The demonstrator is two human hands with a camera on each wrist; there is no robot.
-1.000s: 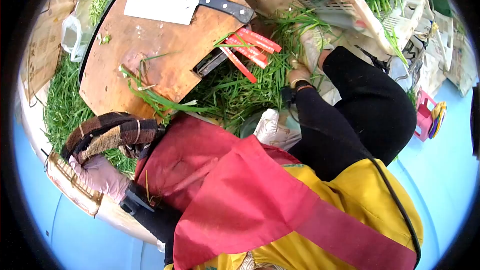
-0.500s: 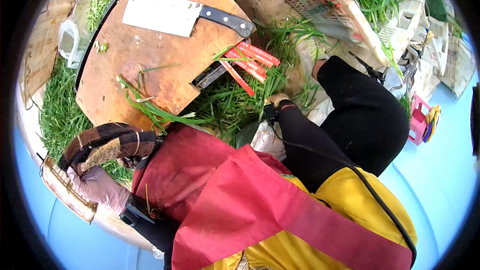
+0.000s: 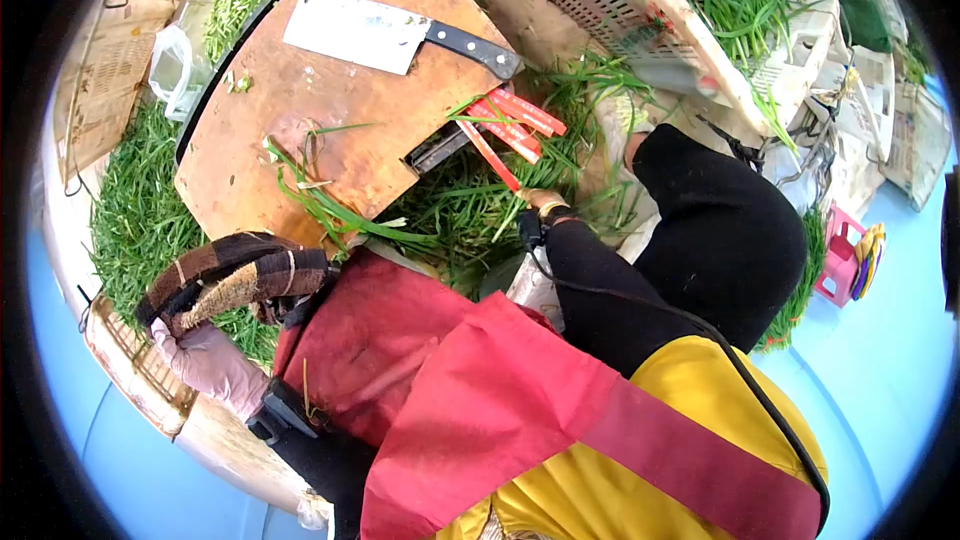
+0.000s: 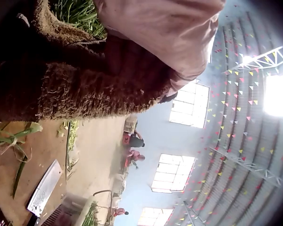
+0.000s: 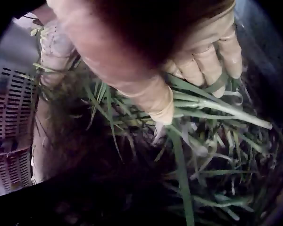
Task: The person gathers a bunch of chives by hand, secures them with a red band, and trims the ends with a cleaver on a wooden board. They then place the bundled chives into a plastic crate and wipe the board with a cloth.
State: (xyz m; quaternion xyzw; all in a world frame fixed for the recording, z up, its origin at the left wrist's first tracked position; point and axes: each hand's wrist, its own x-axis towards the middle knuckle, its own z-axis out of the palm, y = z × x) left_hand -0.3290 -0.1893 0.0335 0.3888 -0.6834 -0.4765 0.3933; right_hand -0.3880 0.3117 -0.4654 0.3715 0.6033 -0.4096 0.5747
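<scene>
The green stalks (image 5: 228, 109) lie low over a heap of loose leaves, crossing between thumb and fingers of the right hand (image 3: 543, 202). That grip is part curled, its fingers spread over the stalks; whether it has them firmly, I cannot tell. The left hand (image 3: 212, 365) has its grip closed around one end of a brown checked cloth (image 3: 245, 280), which arcs over to the red apron (image 3: 480, 390).

The right hand works in a gap bounded on one side by the bench (image 3: 400, 120), on the other by a bent leg (image 3: 720, 230) in black. At the notch in the bench's edge, red strips (image 3: 512, 136) jut out into this gap, one tip just beside the hand. Farther out, the perforated wall of a white basket (image 3: 600, 15) limits the reach.

On the bench, a cleaver (image 3: 360, 32) lies flat, its handle end at the edge. Stray leaves (image 3: 325, 202) trail over the near edge; cut greens (image 3: 140, 205) border the left side.
</scene>
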